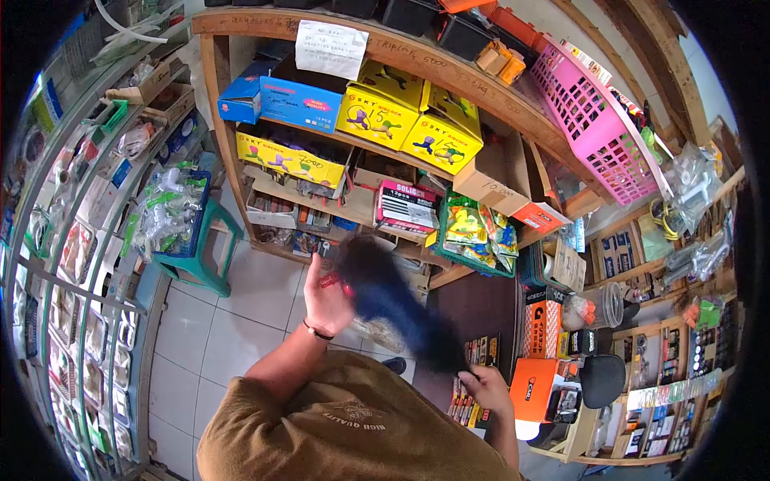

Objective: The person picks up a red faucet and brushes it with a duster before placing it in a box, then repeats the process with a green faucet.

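Observation:
My left hand [325, 303], a dark band on its wrist, is closed around the red handle [330, 280] of a long black duster-like thing [393, 305], which is blurred by motion. The black part runs down and to the right, reaching my right hand [487, 390]. That hand pinches its far tip, just above a rack of small packets [465, 405]. Both hands are raised in front of my brown shirt, before a wooden shelf unit [401, 56].
Yellow and blue boxes [377, 116] fill the wooden shelves, with a pink basket [597, 120] at the upper right. A green stool [204, 256] carries a blue crate of bags. A glass display case [80, 264] lines the left. Orange boxes [541, 353] and small goods crowd the right.

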